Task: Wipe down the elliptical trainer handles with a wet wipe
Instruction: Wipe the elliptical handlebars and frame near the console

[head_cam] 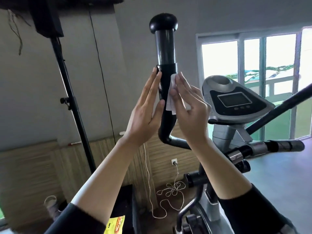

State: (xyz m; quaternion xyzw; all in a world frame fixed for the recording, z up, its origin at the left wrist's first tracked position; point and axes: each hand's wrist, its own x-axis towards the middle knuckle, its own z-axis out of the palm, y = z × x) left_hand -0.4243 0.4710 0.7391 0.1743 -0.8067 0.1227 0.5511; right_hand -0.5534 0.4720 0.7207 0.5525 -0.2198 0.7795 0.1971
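The upright handle (166,48) is hemmed in at mid-height: the left hand (145,114) lies flat against its left side, and the right hand (189,105) presses a wet wipe (169,97) on its right. Above them the shaft is bare up to the round knob (163,22), with open air on both sides. To the right stand the console (236,100) and a slanting black bar (278,112). To the left a black stand pole (70,98) and a hanging cable (101,70) rise, well apart from the handle.
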